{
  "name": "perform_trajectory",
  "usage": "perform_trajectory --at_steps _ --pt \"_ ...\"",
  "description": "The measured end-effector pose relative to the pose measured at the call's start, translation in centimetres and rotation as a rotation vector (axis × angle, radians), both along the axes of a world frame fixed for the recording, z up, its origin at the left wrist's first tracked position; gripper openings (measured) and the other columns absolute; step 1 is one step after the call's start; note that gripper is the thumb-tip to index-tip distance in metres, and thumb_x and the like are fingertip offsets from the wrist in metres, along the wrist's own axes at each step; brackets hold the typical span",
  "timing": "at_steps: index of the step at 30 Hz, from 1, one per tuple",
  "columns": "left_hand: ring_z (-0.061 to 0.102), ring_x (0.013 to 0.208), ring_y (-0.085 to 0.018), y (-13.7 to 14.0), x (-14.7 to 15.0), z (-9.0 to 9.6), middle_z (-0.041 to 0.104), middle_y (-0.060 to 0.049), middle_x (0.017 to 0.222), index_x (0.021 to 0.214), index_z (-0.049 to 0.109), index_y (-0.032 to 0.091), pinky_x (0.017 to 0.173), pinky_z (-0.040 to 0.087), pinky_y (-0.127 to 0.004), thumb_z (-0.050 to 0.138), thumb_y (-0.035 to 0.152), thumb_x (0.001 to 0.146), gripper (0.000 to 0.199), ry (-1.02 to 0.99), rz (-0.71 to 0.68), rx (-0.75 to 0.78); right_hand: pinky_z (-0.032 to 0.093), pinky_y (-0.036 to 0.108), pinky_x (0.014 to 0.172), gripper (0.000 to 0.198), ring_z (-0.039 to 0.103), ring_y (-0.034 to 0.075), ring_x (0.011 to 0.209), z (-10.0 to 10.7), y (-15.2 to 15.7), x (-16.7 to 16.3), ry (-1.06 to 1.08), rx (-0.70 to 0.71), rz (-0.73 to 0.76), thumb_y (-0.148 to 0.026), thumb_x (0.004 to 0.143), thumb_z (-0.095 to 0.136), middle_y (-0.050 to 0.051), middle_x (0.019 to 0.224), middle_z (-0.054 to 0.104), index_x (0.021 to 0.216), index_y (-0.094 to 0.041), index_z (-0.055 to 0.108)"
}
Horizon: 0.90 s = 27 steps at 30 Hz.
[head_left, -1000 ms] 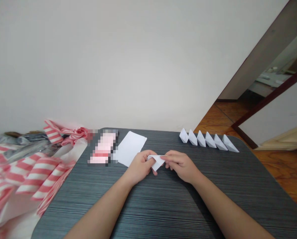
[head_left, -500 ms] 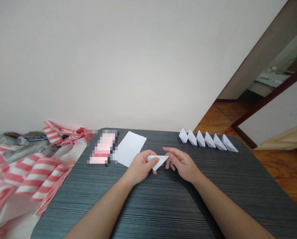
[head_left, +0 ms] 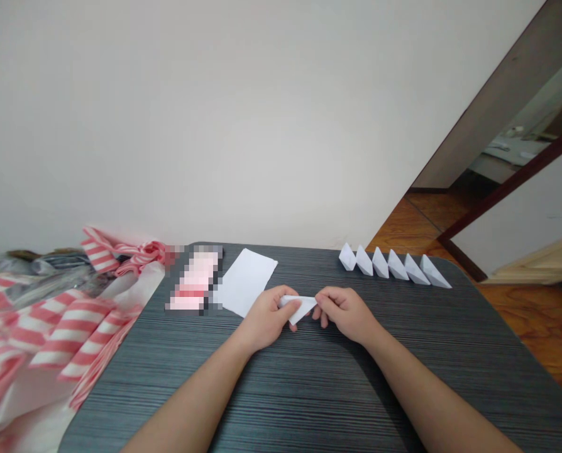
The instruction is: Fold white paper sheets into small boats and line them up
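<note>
Above the middle of the dark table, a small triangle of folded white paper (head_left: pixel 302 309) is held between my hands. My left hand (head_left: pixel 268 318) grips its left side, thumb on top and fingers behind. The right corner is pinched between the thumb and fingertips of my right hand (head_left: pixel 343 311). A flat white paper stack or sheet (head_left: pixel 247 280) lies just beyond my left hand. Several folded white paper boats (head_left: pixel 389 265) stand in a row at the table's back right.
The dark wood-grain table (head_left: pixel 281 396) meets a pale wall (head_left: pixel 271 126) at the back. A blurred-out pink and white rectangle (head_left: pixel 196 280) lies at the back left. Striped red and white cloth (head_left: pixel 68 327) is heaped left of the table.
The fingers of my right hand have closed from a loose, spread pose into a pinch on the paper's right corner. My left hand keeps its hold almost unmoved.
</note>
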<state>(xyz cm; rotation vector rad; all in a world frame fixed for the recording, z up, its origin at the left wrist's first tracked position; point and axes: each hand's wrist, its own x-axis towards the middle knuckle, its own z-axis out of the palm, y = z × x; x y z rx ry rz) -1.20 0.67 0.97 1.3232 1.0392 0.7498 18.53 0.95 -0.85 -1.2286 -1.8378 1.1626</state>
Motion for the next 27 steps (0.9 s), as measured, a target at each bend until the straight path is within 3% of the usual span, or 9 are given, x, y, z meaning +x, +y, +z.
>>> perform_trajectory --at_steps 27 --pt "0.045 0.041 -0.005 0.01 0.02 -0.02 0.057 0.004 0.053 0.083 0.055 0.016 0.041 0.032 -0.014 0.055 0.03 0.08 0.014 0.079 0.015 0.036 0.041 0.021 0.052 0.033 0.053 0.009 0.046 -0.02 -0.01 -0.13 0.009 -0.014 0.017 -0.032 0.092 0.041 0.0 0.056 0.06 0.068 -0.016 0.058"
